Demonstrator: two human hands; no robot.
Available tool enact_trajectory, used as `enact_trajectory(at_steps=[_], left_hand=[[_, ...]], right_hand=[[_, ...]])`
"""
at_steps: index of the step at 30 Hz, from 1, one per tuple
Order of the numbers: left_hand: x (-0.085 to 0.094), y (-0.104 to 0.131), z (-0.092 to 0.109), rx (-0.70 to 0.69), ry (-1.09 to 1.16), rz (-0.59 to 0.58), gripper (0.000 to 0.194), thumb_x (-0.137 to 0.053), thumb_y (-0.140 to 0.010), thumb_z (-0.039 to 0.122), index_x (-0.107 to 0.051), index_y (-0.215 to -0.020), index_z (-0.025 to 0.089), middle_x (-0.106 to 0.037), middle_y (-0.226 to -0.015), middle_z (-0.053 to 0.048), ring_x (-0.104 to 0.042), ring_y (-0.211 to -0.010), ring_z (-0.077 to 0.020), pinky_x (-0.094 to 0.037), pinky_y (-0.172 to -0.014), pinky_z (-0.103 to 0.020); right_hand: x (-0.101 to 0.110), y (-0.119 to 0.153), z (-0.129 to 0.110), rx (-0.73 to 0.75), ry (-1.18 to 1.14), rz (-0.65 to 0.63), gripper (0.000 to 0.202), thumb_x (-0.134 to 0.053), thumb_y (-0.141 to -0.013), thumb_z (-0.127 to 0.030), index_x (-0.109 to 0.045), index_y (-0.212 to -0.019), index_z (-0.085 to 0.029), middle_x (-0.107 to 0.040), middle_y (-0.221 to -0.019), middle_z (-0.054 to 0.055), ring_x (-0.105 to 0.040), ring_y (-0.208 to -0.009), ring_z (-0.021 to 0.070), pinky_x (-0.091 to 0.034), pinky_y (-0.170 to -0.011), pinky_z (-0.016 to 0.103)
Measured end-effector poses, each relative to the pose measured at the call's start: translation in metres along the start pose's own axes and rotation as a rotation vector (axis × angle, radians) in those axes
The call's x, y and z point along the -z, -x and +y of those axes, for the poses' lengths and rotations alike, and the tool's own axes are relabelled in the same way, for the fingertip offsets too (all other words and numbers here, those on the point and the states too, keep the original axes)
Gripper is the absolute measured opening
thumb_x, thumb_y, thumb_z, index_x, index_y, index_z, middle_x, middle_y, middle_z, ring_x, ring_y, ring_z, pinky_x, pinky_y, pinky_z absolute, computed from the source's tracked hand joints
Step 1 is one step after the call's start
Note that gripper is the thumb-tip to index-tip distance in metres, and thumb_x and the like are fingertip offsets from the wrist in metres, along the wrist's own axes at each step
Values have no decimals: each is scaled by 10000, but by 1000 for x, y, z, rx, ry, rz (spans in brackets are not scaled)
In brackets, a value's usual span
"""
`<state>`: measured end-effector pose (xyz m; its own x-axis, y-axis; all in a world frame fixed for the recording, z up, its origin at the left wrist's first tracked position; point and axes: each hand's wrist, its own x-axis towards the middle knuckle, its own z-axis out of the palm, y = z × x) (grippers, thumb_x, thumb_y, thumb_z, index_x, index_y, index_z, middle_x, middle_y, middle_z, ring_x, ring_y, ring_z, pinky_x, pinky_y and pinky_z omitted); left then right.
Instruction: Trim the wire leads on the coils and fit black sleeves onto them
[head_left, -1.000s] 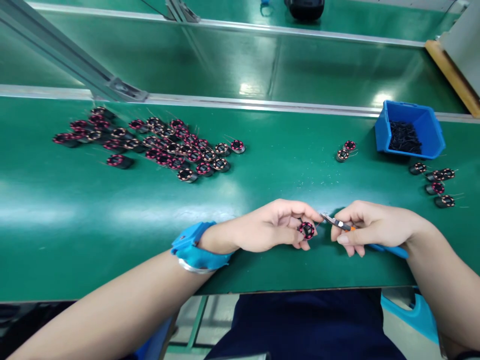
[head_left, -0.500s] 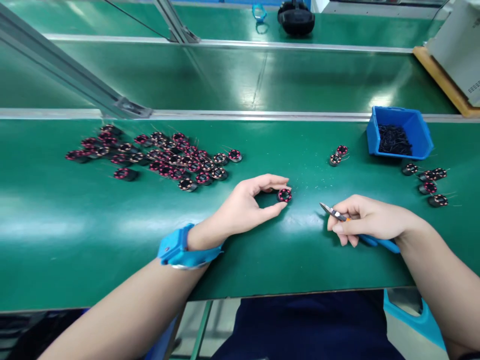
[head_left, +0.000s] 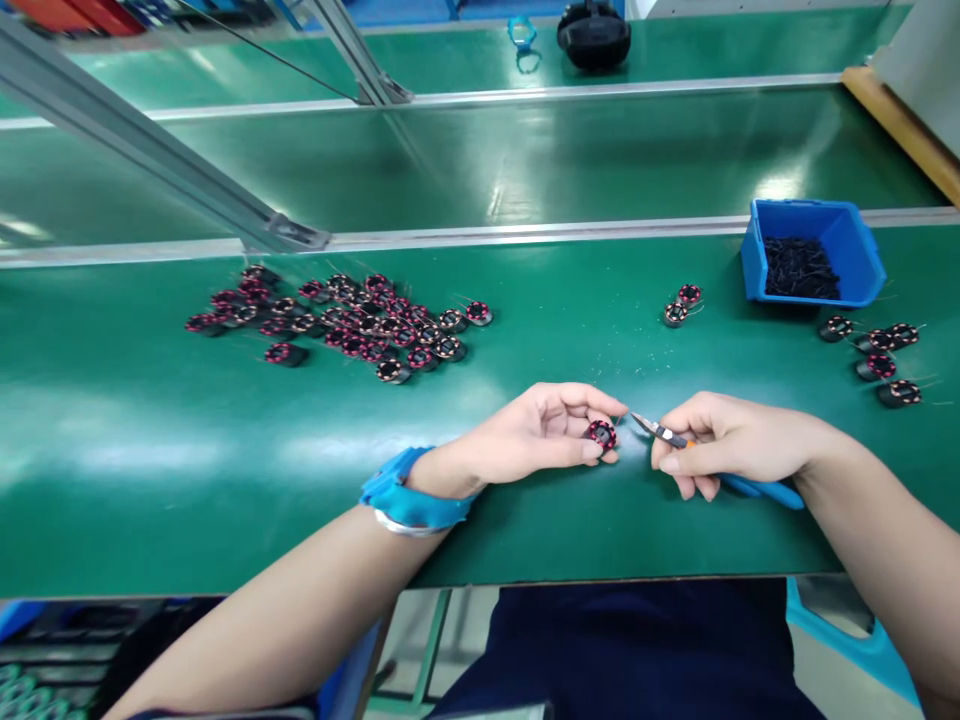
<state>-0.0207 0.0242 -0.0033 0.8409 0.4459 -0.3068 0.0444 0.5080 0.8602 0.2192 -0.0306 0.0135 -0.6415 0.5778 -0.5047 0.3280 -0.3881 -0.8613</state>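
Note:
Near the front middle of the green table, my left hand [head_left: 551, 432] holds a small black ring-shaped coil part [head_left: 601, 436] with pinkish-red windings between thumb and fingers. My right hand [head_left: 731, 437] is closed around cutting pliers [head_left: 660, 431] with blue and orange handles. The pliers' tip points left and lies just right of my left fingertips, close to the coil part. A large group of similar coil parts [head_left: 375, 325] lies at the left. Two more [head_left: 676, 314] stand ahead of my right hand, and several [head_left: 876, 367] are at the right.
A blue bin [head_left: 862, 270] with dark small pieces stands at the back right. Tiny clippings are scattered on the green table [head_left: 555, 540] ahead of my hands. A metal rail [head_left: 525, 235] runs along the back, and a slanted metal post [head_left: 165, 150] rises at the left.
My left hand has moved right and nearer the table's front edge with the coil part, up to the pliers' tip. My right hand has barely moved. The view has shifted slightly.

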Motion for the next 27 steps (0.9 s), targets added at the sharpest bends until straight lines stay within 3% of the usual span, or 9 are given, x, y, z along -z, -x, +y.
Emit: enact_trajectory(at_steps=[27], left_hand=[[0,4,-2,44,43,-59,401,-796,-711,143,-662,-1089,130,-736,-891,-68,-708,-800,-133,-548,-755,-225]], right_hand=[[1,1,-3,-40,129,-27,163,-578,-862,-288,-614,-788,-148,-640,-651,-4,-569,-520,73,-456,-517,187]])
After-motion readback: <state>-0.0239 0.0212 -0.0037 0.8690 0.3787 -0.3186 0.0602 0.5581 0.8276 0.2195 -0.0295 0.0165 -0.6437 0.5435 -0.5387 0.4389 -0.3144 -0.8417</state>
